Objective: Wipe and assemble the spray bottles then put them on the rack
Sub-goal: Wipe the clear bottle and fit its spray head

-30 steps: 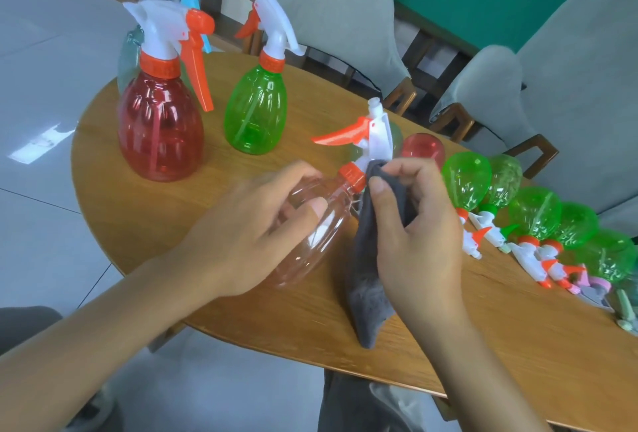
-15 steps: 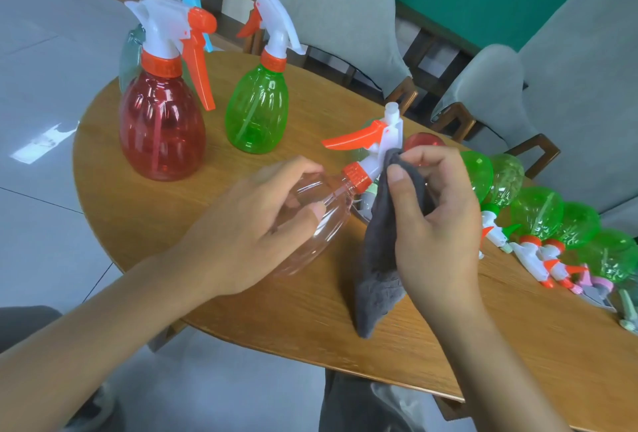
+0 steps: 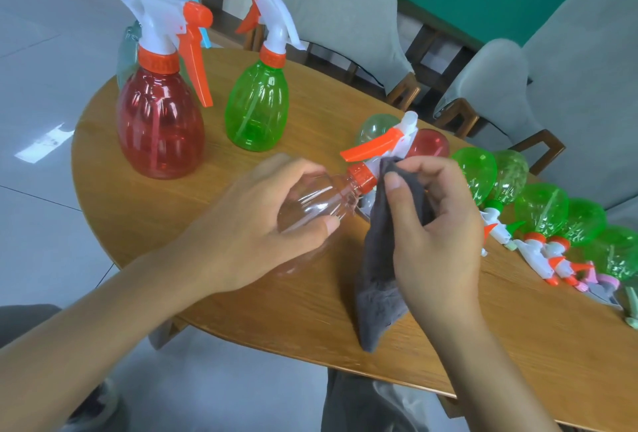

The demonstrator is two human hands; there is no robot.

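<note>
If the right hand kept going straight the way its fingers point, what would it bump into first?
Probably the spray head of the clear bottle: the right hand already presses the grey cloth against it. Beyond lies a red bottle, though depth is unclear.

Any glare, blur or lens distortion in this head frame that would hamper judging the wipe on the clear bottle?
Head view: the wide-angle lens bows the table edge; a window reflection glares on the floor tiles at left; the clear bottle shows only faint highlights and partly blends into the left hand; the right hand and grey cloth are reasonably sharp, with soft edges.
</note>
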